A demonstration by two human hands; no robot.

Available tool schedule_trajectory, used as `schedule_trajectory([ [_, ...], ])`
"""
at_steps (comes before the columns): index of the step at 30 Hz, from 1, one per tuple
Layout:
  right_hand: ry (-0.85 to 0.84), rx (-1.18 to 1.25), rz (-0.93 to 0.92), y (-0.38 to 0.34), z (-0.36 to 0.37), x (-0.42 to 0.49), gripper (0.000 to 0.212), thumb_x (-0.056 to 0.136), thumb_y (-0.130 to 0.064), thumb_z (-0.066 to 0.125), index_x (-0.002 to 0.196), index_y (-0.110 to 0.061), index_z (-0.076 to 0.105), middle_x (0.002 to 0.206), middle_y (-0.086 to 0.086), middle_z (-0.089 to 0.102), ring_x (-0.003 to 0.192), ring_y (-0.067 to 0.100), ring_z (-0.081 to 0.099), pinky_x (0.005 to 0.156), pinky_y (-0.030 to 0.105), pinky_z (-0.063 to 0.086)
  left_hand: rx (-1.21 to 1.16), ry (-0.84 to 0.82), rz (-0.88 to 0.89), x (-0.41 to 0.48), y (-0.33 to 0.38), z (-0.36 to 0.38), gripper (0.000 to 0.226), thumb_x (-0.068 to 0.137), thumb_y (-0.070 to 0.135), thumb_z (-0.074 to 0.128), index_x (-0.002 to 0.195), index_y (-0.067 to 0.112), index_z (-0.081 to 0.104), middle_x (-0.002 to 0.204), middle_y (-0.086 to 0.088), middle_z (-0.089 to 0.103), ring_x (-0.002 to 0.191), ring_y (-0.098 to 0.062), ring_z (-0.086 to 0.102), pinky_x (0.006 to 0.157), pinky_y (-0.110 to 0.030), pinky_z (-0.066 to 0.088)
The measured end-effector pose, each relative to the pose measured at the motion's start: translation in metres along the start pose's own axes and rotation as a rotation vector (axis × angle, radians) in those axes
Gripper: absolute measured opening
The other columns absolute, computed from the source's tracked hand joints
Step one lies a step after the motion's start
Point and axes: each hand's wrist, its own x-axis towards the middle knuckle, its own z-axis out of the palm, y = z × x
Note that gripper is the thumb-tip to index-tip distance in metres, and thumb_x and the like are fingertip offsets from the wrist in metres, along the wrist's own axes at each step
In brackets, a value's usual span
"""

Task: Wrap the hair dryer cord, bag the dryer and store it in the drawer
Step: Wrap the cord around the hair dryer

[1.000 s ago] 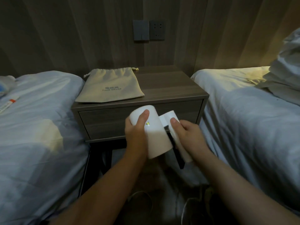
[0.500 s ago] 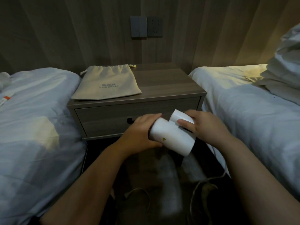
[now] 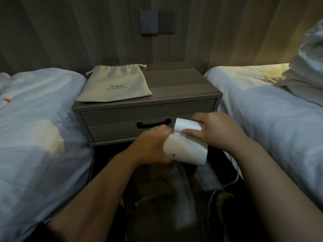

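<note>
Pale blue-white quilted bedding covers the left bed, on whose far left edge lies a small white tube with an orange band. Just right of this bed stands a grey-brown wood-grain nightstand against a panelled wooden wall. On the left half of its top lies a flat beige cloth drawstring bag printed with small grey lettering, its gathered mouth toward the wall. Above it on the wall are a grey switch plate and, touching its right side, a grey socket plate. The nightstand's single drawer is closed; its black bar handle is partly covered by the hands.

In front of the drawer, the left hand is curled around the left end of a white plastic folding hair dryer, the fingers hidden behind the barrel. A small yellow triangle marks the barrel's lower left. The right hand is closed on the dryer's upper white part, thumb pressed on the near face and fingers wrapped over the top. The dryer is held in the air, clear of the nightstand top and of the bag.

A white cord hangs down at lower right, curving toward the dim floor beside the right bed with white bedding, where a rumpled white pillow sits at the far right.
</note>
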Motion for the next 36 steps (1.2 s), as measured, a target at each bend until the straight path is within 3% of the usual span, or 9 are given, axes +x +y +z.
schedule_trajectory([
  [4, 0.207, -0.006, 0.099, 0.017, 0.001, 0.001, 0.054, 0.083, -0.060, 0.049, 0.112, -0.017, 0.063, 0.102, 0.008, 0.068, 0.092, 0.027, 0.061, 0.068, 0.031, 0.040, -0.094, -0.008, -0.023, -0.002, -0.002, 0.002, 0.077, 0.059, 0.042, 0.082, 0.127, 0.028, 0.049, 0.122, 0.005, 0.055, 0.108, -0.010, 0.054, 0.090, -0.033, 0.050],
  [12, 0.308, 0.595, 0.301, 0.055, 0.013, 0.002, 0.033, 0.097, -0.029, 0.044, 0.076, -0.007, 0.056, 0.072, 0.019, 0.058, 0.071, 0.031, 0.055, 0.069, 0.040, 0.042, -0.649, -0.032, -0.330, 0.004, 0.002, -0.007, 0.052, 0.053, 0.023, 0.087, 0.099, 0.027, 0.062, 0.101, 0.005, 0.066, 0.095, -0.013, 0.063, 0.083, -0.033, 0.055],
  [15, 0.389, 0.771, 0.356, 0.054, 0.016, 0.010, 0.022, 0.097, -0.016, 0.043, 0.080, -0.010, 0.057, 0.065, 0.007, 0.052, 0.067, 0.023, 0.050, 0.070, 0.035, 0.042, -0.940, -0.077, -0.374, 0.004, 0.008, -0.005, 0.056, 0.041, 0.031, 0.081, 0.095, 0.025, 0.066, 0.097, 0.000, 0.069, 0.091, -0.014, 0.065, 0.079, -0.031, 0.054],
  [18, 0.441, 1.021, 0.450, 0.049, 0.024, 0.017, 0.021, 0.097, -0.005, 0.037, 0.091, -0.007, 0.057, 0.063, 0.006, 0.048, 0.057, 0.016, 0.047, 0.060, 0.028, 0.042, -1.193, -0.071, -0.410, 0.003, 0.012, -0.004, 0.062, 0.040, 0.030, 0.076, 0.100, 0.022, 0.065, 0.098, -0.004, 0.069, 0.090, -0.018, 0.066, 0.076, -0.030, 0.055],
  [22, 0.375, 1.034, 0.525, 0.038, 0.047, 0.019, 0.032, 0.099, -0.010, 0.036, 0.080, -0.018, 0.060, 0.057, 0.008, 0.047, 0.047, 0.018, 0.042, 0.052, 0.028, 0.036, -1.517, 0.033, -0.456, 0.003, 0.019, -0.010, 0.052, 0.043, 0.028, 0.072, 0.093, 0.018, 0.064, 0.086, -0.003, 0.071, 0.080, -0.017, 0.067, 0.071, -0.032, 0.056],
  [25, 0.265, 0.983, 0.478, 0.023, 0.050, 0.017, 0.030, 0.100, -0.016, 0.034, 0.092, -0.008, 0.062, 0.057, 0.008, 0.049, 0.047, 0.019, 0.043, 0.048, 0.028, 0.039, -1.782, 0.177, -0.490, 0.005, 0.020, -0.018, 0.041, 0.061, 0.024, 0.066, 0.100, 0.014, 0.056, 0.100, -0.012, 0.066, 0.094, -0.029, 0.063, 0.080, -0.043, 0.054],
  [30, 0.166, 1.127, 0.474, 0.011, 0.060, 0.018, 0.033, 0.100, -0.015, 0.035, 0.080, -0.012, 0.062, 0.062, 0.007, 0.053, 0.053, 0.015, 0.051, 0.056, 0.021, 0.043, -1.901, 0.336, -0.473, 0.006, 0.019, -0.025, 0.039, 0.071, 0.021, 0.069, 0.106, 0.015, 0.052, 0.113, -0.017, 0.060, 0.115, -0.039, 0.053, 0.076, -0.045, 0.056],
  [33, 0.097, 1.338, 0.531, 0.014, 0.067, 0.018, 0.030, 0.098, -0.010, 0.039, 0.076, -0.012, 0.060, 0.069, 0.008, 0.053, 0.067, 0.018, 0.050, 0.066, 0.027, 0.039, -2.024, 0.449, -0.458, 0.006, 0.020, -0.031, 0.042, 0.073, 0.030, 0.070, 0.108, 0.015, 0.051, 0.112, -0.018, 0.058, 0.109, -0.040, 0.055, 0.071, -0.047, 0.057],
  [36, 0.117, 1.448, 0.602, 0.015, 0.070, 0.017, 0.027, 0.097, -0.006, 0.041, 0.076, -0.009, 0.057, 0.066, 0.009, 0.049, 0.063, 0.019, 0.047, 0.063, 0.027, 0.040, -2.072, 0.530, -0.451, 0.004, 0.017, -0.037, 0.043, 0.067, 0.028, 0.062, 0.107, 0.016, 0.051, 0.113, -0.018, 0.057, 0.108, -0.039, 0.055, 0.081, -0.051, 0.054],
])
